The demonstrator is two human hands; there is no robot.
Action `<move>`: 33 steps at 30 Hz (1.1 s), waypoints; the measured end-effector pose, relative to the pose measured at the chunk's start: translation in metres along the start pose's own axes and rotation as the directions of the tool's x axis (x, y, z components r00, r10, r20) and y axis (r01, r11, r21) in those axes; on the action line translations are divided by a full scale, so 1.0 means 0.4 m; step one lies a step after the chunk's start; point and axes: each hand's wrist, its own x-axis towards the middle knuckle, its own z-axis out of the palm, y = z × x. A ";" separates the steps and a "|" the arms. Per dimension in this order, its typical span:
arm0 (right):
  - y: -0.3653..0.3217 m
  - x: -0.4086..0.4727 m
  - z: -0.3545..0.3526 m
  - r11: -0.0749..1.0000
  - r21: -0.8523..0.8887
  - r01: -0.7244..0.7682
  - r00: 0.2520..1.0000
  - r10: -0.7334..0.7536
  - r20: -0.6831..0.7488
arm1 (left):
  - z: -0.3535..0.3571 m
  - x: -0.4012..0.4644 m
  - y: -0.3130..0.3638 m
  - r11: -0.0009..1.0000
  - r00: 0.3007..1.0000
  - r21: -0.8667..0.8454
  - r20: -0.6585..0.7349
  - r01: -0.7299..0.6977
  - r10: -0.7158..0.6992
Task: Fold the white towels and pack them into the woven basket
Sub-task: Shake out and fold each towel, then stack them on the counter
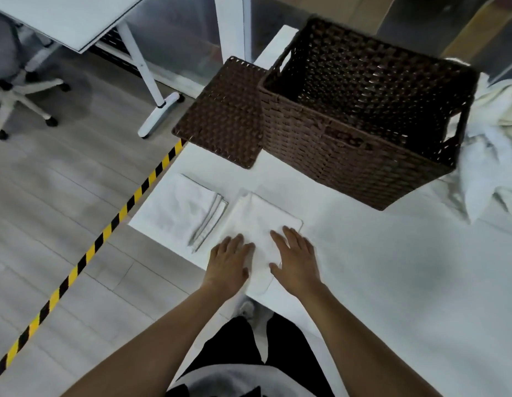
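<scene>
Both hands, left hand (pixel 229 263) and right hand (pixel 297 260), press with straight fingers on the folded towel (pixel 262 222) at the desk's (pixel 392 267) near edge.

Single head view, looking steeply down, close over table (pixel 392 267).

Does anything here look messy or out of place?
Yes: the basket lid lies off the woven basket, jutting past the table's left edge. A crumpled towel heap sits at the right. Both hands press a folded towel.
</scene>
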 end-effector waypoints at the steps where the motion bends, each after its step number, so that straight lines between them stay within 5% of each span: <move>1: -0.008 -0.008 -0.011 1.000 0.013 -0.017 0.999 0.017 -0.048 | -0.010 0.001 0.001 0.999 0.999 0.001 -0.031 -0.036 0.036; 8: -0.033 -0.087 -0.093 0.983 0.150 -0.108 0.930 0.153 -0.333 | -0.117 0.002 0.069 0.960 0.922 0.027 -0.272 -0.277 0.274; 16: 0.038 -0.246 -0.217 0.957 0.226 -0.181 0.793 0.278 -0.542 | -0.218 -0.055 0.270 0.867 0.790 0.073 -0.380 -0.493 0.482; 33: 0.452 -0.777 -0.300 0.837 0.390 -0.384 0.603 0.547 -0.580 | -0.076 -0.234 0.869 0.744 0.682 0.110 -0.328 -0.659 0.653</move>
